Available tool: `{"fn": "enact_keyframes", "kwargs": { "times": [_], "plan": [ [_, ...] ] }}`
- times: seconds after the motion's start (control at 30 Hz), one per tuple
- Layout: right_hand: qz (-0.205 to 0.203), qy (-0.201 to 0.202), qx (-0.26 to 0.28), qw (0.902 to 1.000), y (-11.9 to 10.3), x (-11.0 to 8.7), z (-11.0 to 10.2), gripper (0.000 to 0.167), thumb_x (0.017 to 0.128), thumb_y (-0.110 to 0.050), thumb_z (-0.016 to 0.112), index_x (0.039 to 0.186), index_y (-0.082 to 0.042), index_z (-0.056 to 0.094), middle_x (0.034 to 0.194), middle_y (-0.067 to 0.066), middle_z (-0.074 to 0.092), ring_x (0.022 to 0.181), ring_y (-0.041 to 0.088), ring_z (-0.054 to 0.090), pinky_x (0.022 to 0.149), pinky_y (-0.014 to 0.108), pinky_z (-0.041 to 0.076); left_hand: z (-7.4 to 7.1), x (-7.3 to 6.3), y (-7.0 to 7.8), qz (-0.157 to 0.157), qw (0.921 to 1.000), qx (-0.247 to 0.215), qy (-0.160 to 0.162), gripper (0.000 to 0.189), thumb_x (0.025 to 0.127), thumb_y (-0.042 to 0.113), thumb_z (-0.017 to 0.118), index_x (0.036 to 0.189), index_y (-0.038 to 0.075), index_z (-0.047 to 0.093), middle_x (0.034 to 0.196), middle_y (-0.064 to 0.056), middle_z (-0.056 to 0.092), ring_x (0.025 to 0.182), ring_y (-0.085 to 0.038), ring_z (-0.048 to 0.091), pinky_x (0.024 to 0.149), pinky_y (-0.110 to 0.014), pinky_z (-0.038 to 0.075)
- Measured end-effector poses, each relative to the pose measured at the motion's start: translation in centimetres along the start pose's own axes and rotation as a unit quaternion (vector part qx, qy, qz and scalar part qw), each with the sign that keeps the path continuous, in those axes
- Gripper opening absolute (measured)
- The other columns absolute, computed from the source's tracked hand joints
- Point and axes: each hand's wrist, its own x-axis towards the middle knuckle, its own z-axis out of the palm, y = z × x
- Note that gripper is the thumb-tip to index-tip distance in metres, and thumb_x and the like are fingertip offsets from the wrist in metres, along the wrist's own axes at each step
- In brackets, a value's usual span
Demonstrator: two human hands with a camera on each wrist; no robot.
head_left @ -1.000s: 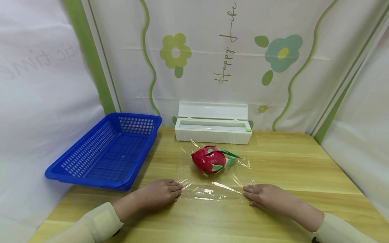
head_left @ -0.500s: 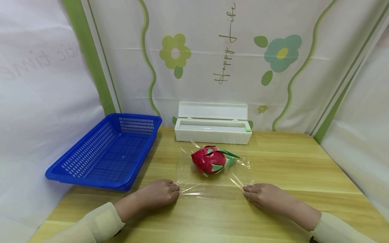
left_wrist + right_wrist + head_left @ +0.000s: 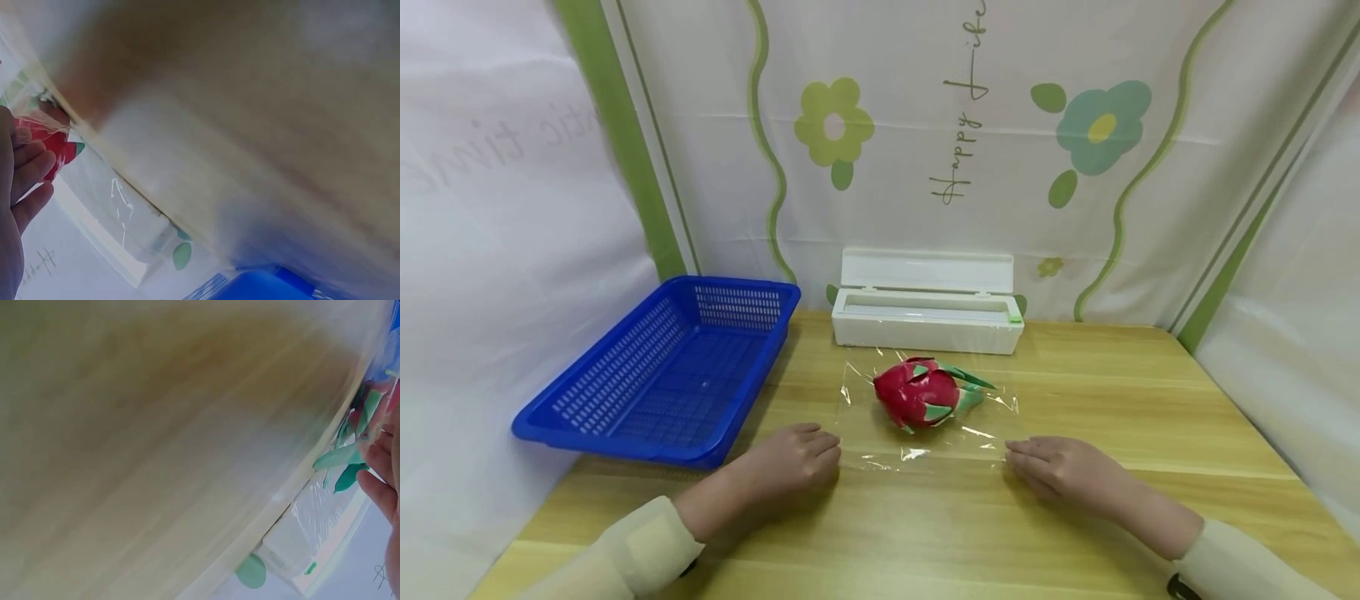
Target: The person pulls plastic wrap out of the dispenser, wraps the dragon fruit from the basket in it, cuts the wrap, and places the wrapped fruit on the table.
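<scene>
A red dragon fruit with green scales lies on a sheet of clear cling film spread on the table. At the film's near left corner is my left hand, back upward, fingertips right at the film's edge. My right hand sits at the near right edge, its fingers pointing inward toward the film. The left wrist view shows the left fingers loosely extended, with the red fruit behind them. In the right wrist view the right fingers are relaxed and apart, near the green leaf tips.
Behind the fruit stands a white cling film dispenser box, lid raised. A blue plastic basket rests at the left on the wooden table. A patterned curtain closes off the back and sides.
The stretch lines running from the fingertips across the film have gone, and its near edge has shifted slightly away from me. Both hands have eased forward a little. The fruit stays in place.
</scene>
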Motion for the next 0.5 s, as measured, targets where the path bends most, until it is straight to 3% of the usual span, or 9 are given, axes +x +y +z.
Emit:
{"fn": "enact_keyframes", "kwargs": {
  "times": [0.17,0.5],
  "plan": [
    [0.003,0.014,-0.019,0.9997,0.4,0.1,-0.2,0.046,0.107,-0.022,0.033,0.104,0.001,0.072,0.104,0.012,0.071,0.082,0.022,0.071,0.068,0.034,0.057,-0.1,0.4,-0.8,0.001,0.9989,0.037,0.030,0.046,0.100,-0.002,0.023,0.085,0.000,0.065,0.085,-0.007,0.069,0.078,-0.017,0.068,0.073,-0.034,0.057],
    [0.000,0.062,-0.045,0.9971,1.7,0.7,-0.4,0.040,0.104,-0.018,0.038,0.103,0.005,0.071,0.099,0.015,0.072,0.076,0.026,0.071,0.063,0.036,0.057,-0.1,1.0,-1.8,-0.046,0.9968,0.046,0.046,0.036,0.099,0.003,0.031,0.080,0.001,0.062,0.079,-0.008,0.066,0.073,-0.017,0.065,0.070,-0.036,0.058]
  ]
}}
